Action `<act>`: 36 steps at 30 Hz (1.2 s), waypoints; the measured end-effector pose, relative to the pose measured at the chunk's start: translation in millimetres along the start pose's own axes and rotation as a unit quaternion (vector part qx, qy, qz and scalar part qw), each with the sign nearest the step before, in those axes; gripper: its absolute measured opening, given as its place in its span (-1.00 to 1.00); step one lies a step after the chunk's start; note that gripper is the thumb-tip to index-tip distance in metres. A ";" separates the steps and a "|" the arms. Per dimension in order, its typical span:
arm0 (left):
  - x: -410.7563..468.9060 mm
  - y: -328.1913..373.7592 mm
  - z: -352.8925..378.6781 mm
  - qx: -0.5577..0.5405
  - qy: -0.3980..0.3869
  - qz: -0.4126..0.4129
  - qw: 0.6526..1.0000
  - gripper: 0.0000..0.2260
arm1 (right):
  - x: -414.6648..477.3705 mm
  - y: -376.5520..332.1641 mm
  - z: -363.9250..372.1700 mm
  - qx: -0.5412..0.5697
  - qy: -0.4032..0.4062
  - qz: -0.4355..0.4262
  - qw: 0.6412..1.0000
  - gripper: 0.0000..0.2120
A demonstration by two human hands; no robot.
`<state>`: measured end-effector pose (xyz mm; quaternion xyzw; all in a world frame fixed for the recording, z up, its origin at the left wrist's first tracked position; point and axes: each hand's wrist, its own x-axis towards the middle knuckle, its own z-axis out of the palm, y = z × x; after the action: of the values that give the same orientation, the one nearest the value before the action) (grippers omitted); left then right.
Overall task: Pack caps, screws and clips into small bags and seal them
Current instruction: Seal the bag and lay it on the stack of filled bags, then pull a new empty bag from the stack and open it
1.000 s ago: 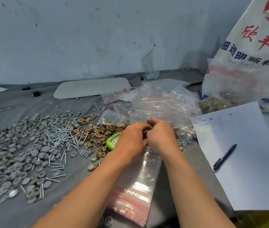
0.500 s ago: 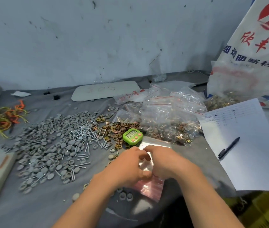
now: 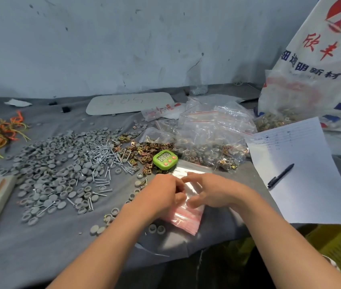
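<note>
Half a second ago the two hands were pressed close together over the stack of small bags (image 3: 186,219), both pinching at it. Now they have drawn slightly apart. The left hand (image 3: 161,195) keeps its fingers curled and its thumb tucked in, pinching the stack's left edge. The right hand (image 3: 213,192) has loosened: its fingers are spread and arched, the tips just touching the clear plastic and the thumb lying low against it, with nothing clamped. A full second ago both hands were up at the heap of filled bags (image 3: 213,138); they now work nearer the table's front edge.

The stack lies flat under and between the hands, its red seal strips toward 6 o'clock and its clear ends toward 12 o'clock. From the hands, the green timer (image 3: 164,159) sits at 12 o'clock, touching the stack's far end. The clips (image 3: 144,150) lie at 11 o'clock, with the screws (image 3: 107,157) beside them. The caps (image 3: 57,163) spread out toward 9 and 10 o'clock, and the heap of filled bags is at 1 o'clock. The paper sheet (image 3: 311,184), with a pen (image 3: 281,175) on it, lies at 3 o'clock.
</note>
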<state>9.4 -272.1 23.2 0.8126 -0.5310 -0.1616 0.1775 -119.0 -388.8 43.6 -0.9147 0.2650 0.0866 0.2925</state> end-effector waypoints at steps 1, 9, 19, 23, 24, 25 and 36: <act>1.6 -0.7 -0.6 -0.011 0.006 -0.003 1.000 -0.93 | -1.7 2.9 0.8 0.011 0.021 0.000 1.000 -0.52; 9.5 -12.5 6.0 -0.130 0.046 -0.027 0.990 -0.85 | -0.2 6.5 8.4 -0.023 0.076 -0.009 0.997 -0.89; -14.5 -1.6 21.6 -0.151 0.163 -0.043 0.974 0.02 | 8.9 -0.4 3.2 0.192 0.321 0.105 0.921 -0.72; -17.5 5.5 23.5 -0.113 0.184 -0.059 0.975 -0.21 | 4.7 -12.1 -3.4 0.544 0.296 0.058 0.783 -0.73; -18.5 6.5 23.7 -0.097 0.187 -0.067 0.975 -0.30 | 2.7 -14.6 -4.9 0.596 0.275 0.043 0.753 -0.73; -19.3 7.6 22.7 -0.095 0.194 -0.075 0.974 -0.34 | 1.0 -17.1 -5.8 0.632 0.258 0.031 0.730 -0.72; -58.4 -40.6 -86.3 -0.453 0.156 -0.053 0.876 -0.95 | 36.5 -74.3 13.7 0.687 0.078 -0.022 0.722 -0.64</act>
<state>58.7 -193.1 85.3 0.6849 -0.3213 -0.2651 0.5979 -48.4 -345.5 57.3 -0.4720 0.2538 -0.1974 0.8209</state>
